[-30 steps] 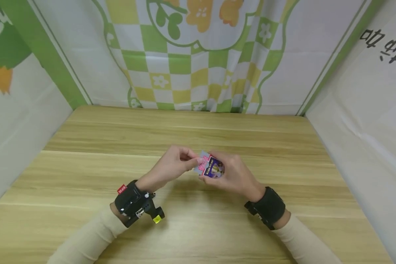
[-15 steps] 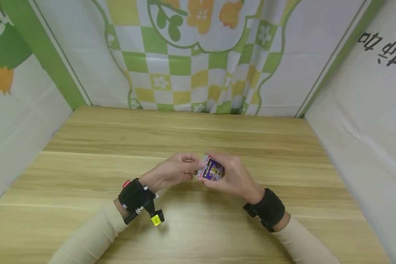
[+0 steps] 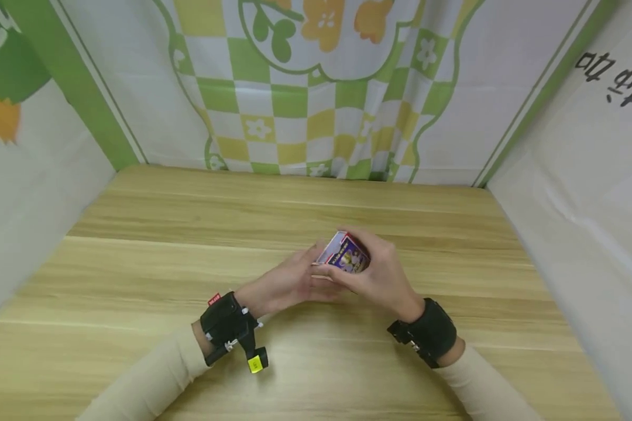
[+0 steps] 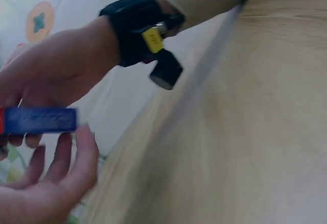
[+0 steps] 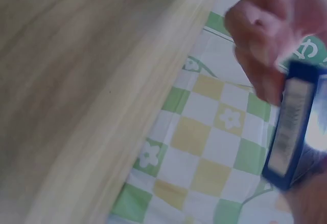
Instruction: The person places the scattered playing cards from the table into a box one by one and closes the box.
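Note:
My right hand [image 3: 381,272] grips a small playing card box [image 3: 351,257] by its opposite edges, thumb near me and fingers on the far side. The box is blue-purple with red edging and a gold trophy-like picture, and a pale end faces left. My left hand [image 3: 295,283] lies palm up with fingers extended, reaching beneath and behind that pale end. In the left wrist view, the box's blue narrow side [image 4: 41,120] shows just above the fingertips of my left hand [image 4: 56,193]. A white label panel [image 5: 291,127] marks one side in the right wrist view.
A wooden table [image 3: 216,216] spreads beneath both hands. Behind it hangs a green, yellow and white checked curtain [image 3: 289,117]. White printed cloth walls [image 3: 584,193] stand at left and right. Both wrists wear black straps [image 3: 432,333] with cameras.
Pink-patterned cards showed at the box's left end, pinched at by my left hand; now only a pale end shows. My left fingers have straightened and moved under the box, which has risen slightly rightward.

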The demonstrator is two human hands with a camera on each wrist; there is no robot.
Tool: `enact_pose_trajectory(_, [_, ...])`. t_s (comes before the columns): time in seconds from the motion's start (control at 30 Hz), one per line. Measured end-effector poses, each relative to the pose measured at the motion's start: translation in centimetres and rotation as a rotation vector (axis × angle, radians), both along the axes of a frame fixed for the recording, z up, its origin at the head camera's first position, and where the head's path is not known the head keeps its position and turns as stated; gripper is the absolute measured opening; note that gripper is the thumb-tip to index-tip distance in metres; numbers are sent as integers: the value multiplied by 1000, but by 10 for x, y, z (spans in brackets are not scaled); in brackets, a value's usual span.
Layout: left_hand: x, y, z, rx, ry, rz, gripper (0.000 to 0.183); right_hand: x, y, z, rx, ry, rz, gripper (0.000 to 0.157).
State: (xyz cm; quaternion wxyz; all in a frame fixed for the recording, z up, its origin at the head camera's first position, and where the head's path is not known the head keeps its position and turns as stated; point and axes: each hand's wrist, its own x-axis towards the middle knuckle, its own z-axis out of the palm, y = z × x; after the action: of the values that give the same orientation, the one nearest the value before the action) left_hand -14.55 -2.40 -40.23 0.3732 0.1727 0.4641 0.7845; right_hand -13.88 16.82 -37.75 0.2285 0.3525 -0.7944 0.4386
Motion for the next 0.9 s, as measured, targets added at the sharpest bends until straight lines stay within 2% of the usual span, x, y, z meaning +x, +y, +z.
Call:
enact_pose_trajectory(0.1, [9,11,-2,48,116,43,60,7,-3,10,-129,-113,-93,60])
enact_pose_trajectory(0.13, [12,14,-2,14,197,90,58,9,-4,14,-186,-165,-100,57])
enact_pose_trajectory(0.23, [19,23,-2,-172,452,354,51,12,-6,22,-351,-290,-80,43])
enact_pose_trajectory(0.3, [21,25,0,-286,571,546,48,12,-7,24,-440,-331,-35,35])
enact_pose_trajectory(0.33, [22,25,2,-316,619,631,46,12,-6,25,-469,-337,-18,33])
enact_pose_trajectory(0.37, [23,24,7,-305,662,694,44,11,-6,24,-499,-340,-9,32])
enact_pose_trajectory(0.43, [25,22,17,-263,744,770,42,10,-5,22,-563,-349,0,31])
enact_pose_trajectory(0.53, [31,18,33,-193,843,788,43,12,-5,18,-644,-357,-26,26])
enact_pose_trajectory(0.7, [39,15,51,-141,956,733,56,24,-8,21,-705,-274,-58,18])
enact_pose_trajectory(0.8, [41,13,60,-134,1039,716,60,31,-10,31,-703,-208,-39,27])
enact_pose_trajectory(0.9, [41,9,70,-137,1089,688,56,38,-14,48,-640,-142,-15,32])
